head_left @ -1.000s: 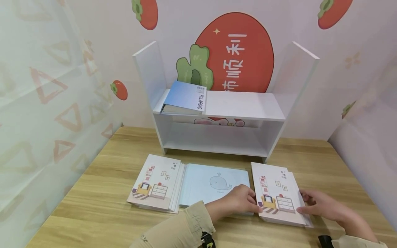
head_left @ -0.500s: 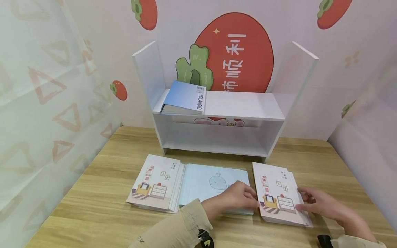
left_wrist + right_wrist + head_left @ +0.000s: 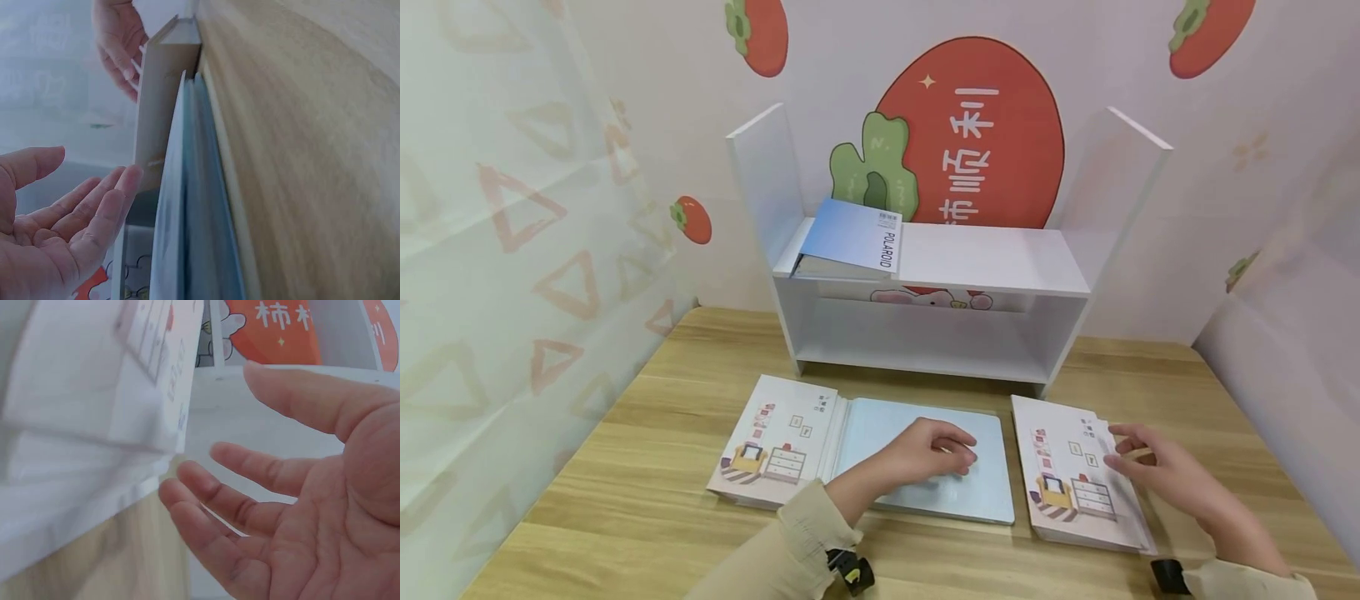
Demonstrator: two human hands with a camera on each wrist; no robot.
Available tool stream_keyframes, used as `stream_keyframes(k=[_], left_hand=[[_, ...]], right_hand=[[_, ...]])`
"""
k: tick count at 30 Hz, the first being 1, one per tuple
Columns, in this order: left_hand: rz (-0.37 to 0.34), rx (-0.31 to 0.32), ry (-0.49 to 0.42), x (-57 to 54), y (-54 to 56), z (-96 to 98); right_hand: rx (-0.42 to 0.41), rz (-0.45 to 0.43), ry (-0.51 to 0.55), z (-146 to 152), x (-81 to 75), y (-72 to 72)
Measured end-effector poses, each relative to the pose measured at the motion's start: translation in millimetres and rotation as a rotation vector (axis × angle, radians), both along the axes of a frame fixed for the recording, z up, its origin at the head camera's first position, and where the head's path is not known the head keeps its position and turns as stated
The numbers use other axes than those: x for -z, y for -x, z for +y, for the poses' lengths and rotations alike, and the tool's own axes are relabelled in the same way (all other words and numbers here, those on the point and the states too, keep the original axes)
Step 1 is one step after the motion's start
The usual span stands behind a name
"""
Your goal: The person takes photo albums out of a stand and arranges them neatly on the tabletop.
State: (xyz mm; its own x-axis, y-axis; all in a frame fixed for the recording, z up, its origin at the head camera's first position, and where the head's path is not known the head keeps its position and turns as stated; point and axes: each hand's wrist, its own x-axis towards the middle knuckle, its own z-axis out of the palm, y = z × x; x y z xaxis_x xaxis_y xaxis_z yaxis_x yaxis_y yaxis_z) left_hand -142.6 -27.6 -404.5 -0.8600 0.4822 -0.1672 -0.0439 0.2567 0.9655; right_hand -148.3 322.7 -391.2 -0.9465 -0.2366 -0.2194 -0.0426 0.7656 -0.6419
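My left hand (image 3: pixel 921 454) hovers over the light-blue book stack (image 3: pixel 992 492) in the middle, fingers loosely bent and holding nothing. In the left wrist view its fingers (image 3: pixel 100 219) spread beside the stacked book edges. Beside the upper right edge of the right-hand stack of white books (image 3: pixel 1071 525) is my right hand (image 3: pixel 1165 467), thumb and fingers apart. The right wrist view shows these fingers (image 3: pixel 250 512) holding nothing, near the corner of the white books (image 3: pixel 81 419). Their top cover bears a drawn room with a chest of drawers. The whale drawing is hidden behind my left hand.
Another stack of white books (image 3: pixel 775 442) lies at the left on the wooden table (image 3: pixel 647 467). Behind stands a white two-tier shelf (image 3: pixel 985 254) with tall side panels. A blue book marked POLAROID (image 3: pixel 853 233) lies on its upper tier, at the left.
My left hand has left the right-hand stack's near left edge and moved left and up over the light-blue books. My right hand has shifted farther back along the stack's right edge.
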Motion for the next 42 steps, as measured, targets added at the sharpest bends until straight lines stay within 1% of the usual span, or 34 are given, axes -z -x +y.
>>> stream_keyframes(k=[4, 7, 10, 12, 16, 20, 25, 31, 35, 38, 42], left_hand=[[0.046, -0.027, 0.03, -5.7, 0.4, -13.9], [0.1, -0.042, 0.054, -11.0, 0.0, -21.4], [0.164, -0.049, 0.062, -18.5, -1.1, -28.1], [0.206, -0.052, 0.058, -24.3, -1.9, -32.7], [0.297, -0.073, 0.051, -37.3, -4.2, -43.2], [0.36, -0.118, 0.04, -49.8, -6.8, -55.6], [0.429, -0.197, 0.012, -60.6, -8.9, -74.8], [0.487, -0.32, -0.037, -68.8, -10.3, -98.0], [0.548, -0.4, -0.07, -74.0, -7.5, -109.7], [0.59, -0.458, -0.112, -78.5, -3.6, -116.4], [0.657, -0.543, -0.145, -85.1, 3.1, -124.0]], right_hand=[[0.017, 0.084, 0.019, -3.7, 3.6, 2.2], [0.025, 0.128, 0.032, -8.3, 4.9, 5.2], [0.024, 0.173, 0.051, -14.5, 3.5, 7.3], [0.022, 0.214, 0.065, -19.3, 1.0, 7.7], [0.012, 0.299, 0.099, -30.5, -8.6, 6.9], [-0.003, 0.363, 0.134, -40.9, -19.1, 5.9], [0.0, 0.406, 0.151, -53.2, -29.3, 6.6], [-0.007, 0.484, 0.198, -70.5, -39.2, 9.0], [0.001, 0.502, 0.258, -82.9, -44.9, 12.0], [0.008, 0.499, 0.337, -94.7, -49.7, 14.5], [-0.007, 0.526, 0.438, -111.8, -56.0, 19.0]])
